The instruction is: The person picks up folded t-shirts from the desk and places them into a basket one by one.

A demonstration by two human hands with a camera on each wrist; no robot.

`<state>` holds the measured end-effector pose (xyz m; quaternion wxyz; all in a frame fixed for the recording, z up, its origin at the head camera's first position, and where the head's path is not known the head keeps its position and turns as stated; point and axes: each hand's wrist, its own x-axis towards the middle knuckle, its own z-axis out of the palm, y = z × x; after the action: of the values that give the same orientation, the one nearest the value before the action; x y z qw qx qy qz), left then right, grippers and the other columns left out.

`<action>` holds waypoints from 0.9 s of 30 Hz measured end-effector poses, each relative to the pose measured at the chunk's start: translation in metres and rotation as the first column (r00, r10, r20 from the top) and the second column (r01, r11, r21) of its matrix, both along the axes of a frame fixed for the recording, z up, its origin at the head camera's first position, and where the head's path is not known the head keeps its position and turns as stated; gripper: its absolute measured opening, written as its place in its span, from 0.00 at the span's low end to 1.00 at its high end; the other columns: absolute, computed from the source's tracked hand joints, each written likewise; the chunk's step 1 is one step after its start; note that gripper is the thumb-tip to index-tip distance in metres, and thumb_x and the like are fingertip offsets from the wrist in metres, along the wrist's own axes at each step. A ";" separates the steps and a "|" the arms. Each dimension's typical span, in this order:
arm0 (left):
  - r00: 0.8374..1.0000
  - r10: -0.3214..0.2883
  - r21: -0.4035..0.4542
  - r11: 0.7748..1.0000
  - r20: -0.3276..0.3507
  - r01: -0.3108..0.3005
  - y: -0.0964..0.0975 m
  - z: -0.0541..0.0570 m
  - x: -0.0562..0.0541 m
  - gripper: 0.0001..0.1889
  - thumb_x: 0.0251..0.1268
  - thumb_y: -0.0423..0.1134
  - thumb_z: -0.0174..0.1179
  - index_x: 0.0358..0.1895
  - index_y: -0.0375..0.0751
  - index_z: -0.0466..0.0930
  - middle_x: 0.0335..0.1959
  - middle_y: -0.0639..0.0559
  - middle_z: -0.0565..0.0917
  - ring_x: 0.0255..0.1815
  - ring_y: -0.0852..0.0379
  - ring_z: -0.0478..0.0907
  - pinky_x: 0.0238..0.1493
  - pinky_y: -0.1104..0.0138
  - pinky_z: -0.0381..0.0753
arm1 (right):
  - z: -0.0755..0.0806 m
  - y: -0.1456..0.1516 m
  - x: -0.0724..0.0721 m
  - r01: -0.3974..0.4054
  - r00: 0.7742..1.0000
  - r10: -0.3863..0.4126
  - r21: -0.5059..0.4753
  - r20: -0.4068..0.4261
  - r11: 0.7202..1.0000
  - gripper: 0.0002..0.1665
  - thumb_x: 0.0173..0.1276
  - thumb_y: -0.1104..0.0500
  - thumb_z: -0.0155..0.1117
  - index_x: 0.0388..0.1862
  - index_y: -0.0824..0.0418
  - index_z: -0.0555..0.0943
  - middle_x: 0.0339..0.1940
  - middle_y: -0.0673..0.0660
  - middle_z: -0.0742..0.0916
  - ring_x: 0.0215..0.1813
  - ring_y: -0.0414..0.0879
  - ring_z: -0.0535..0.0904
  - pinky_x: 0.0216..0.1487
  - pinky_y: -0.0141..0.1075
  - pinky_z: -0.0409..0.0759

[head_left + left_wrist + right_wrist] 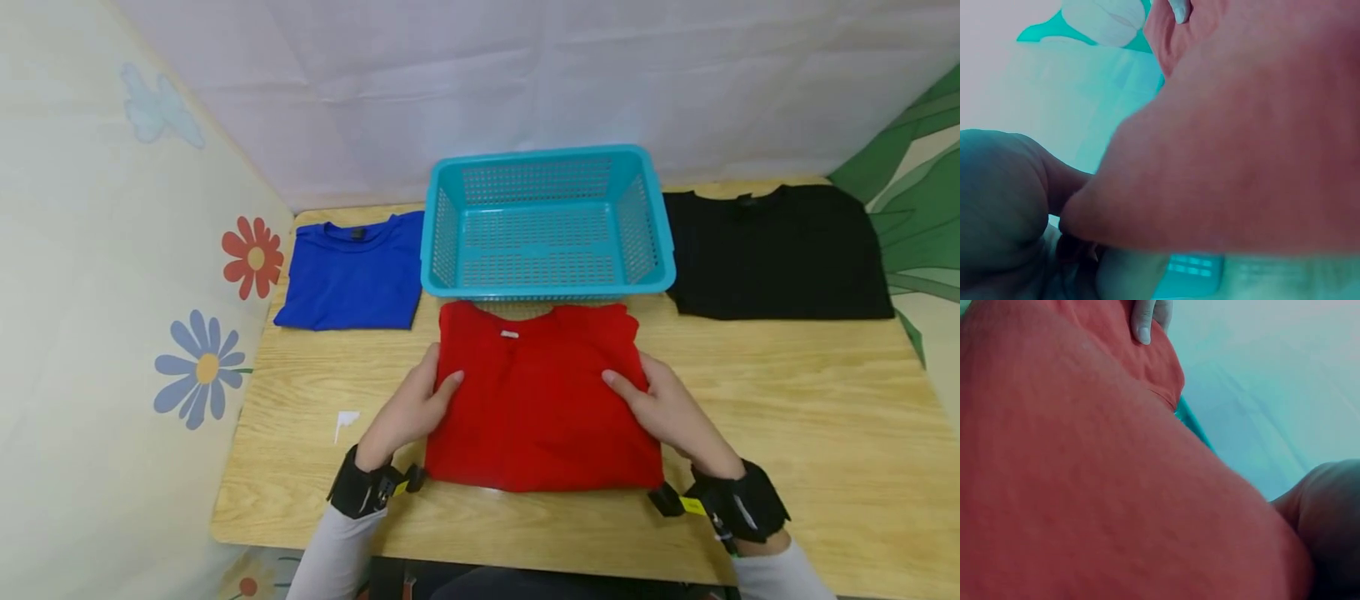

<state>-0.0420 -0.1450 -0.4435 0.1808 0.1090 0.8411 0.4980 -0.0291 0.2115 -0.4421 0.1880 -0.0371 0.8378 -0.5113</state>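
A folded red T-shirt (543,400) is held between both hands in front of the basket, its neckline and white label facing the far side. My left hand (412,408) grips its left edge, thumb on top and fingers underneath, out of sight. On the right edge my right hand (671,412) pinches the cloth the same way. The left wrist view shows the red T-shirt (1229,156) close up beside the left hand (1004,194). In the right wrist view the red T-shirt (1097,475) fills much of the picture, with the other hand's thumb at its far edge.
A turquoise plastic basket (536,292) stands at the back middle of the wooden table (787,417). Left of it lies a folded blue T-shirt (352,283), right of it a folded black T-shirt (780,258). A small white scrap (347,421) lies near the left hand.
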 end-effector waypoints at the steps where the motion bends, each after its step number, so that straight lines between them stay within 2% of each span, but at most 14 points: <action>1: 1.000 -0.004 0.004 1.000 -0.004 0.004 0.000 0.003 0.001 0.20 0.85 0.33 0.52 0.73 0.35 0.64 0.52 0.42 0.83 0.46 0.52 0.83 0.49 0.59 0.85 | 0.003 0.001 0.002 -0.002 1.000 0.002 -0.004 -0.008 1.000 0.26 0.87 0.53 0.56 0.74 0.66 0.72 0.61 0.64 0.86 0.51 0.47 0.86 0.50 0.34 0.85; 7: 1.000 0.001 0.016 1.000 -0.013 -0.001 -0.001 0.023 0.008 0.19 0.85 0.33 0.52 0.72 0.38 0.64 0.50 0.44 0.84 0.45 0.53 0.84 0.46 0.59 0.86 | 0.023 0.003 0.011 0.002 0.999 -0.002 -0.015 -0.050 1.000 0.23 0.85 0.55 0.58 0.71 0.65 0.73 0.56 0.62 0.87 0.46 0.42 0.86 0.46 0.35 0.87; 13: 0.999 0.002 0.055 0.998 -0.033 0.000 -0.001 0.039 0.009 0.18 0.85 0.34 0.52 0.71 0.41 0.65 0.51 0.45 0.84 0.46 0.52 0.86 0.45 0.58 0.89 | 0.039 0.007 0.010 0.005 0.993 -0.005 0.001 -0.122 1.000 0.18 0.84 0.57 0.60 0.66 0.64 0.76 0.53 0.61 0.88 0.44 0.40 0.87 0.43 0.35 0.87; 21: 0.991 0.028 0.084 0.996 -0.130 -0.017 0.000 0.058 -0.003 0.22 0.85 0.33 0.52 0.75 0.38 0.64 0.51 0.42 0.84 0.45 0.49 0.87 0.43 0.57 0.90 | 0.055 0.012 -0.003 0.008 0.982 -0.009 -0.004 -0.187 1.000 0.16 0.84 0.59 0.60 0.64 0.65 0.76 0.51 0.61 0.88 0.41 0.39 0.88 0.41 0.35 0.88; 27: 0.983 0.018 0.108 0.994 -0.184 0.002 -0.001 0.063 -0.015 0.21 0.85 0.32 0.51 0.74 0.35 0.63 0.52 0.41 0.83 0.46 0.48 0.87 0.44 0.56 0.88 | 0.067 0.016 -0.014 -0.014 0.981 0.017 0.014 -0.193 1.000 0.17 0.84 0.59 0.59 0.64 0.66 0.75 0.51 0.63 0.88 0.40 0.40 0.89 0.40 0.35 0.89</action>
<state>-0.0567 -0.1464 -0.3801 0.0935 0.1609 0.8265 0.5312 -0.0432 0.2273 -0.3754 0.1099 -0.0920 0.8550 -0.4984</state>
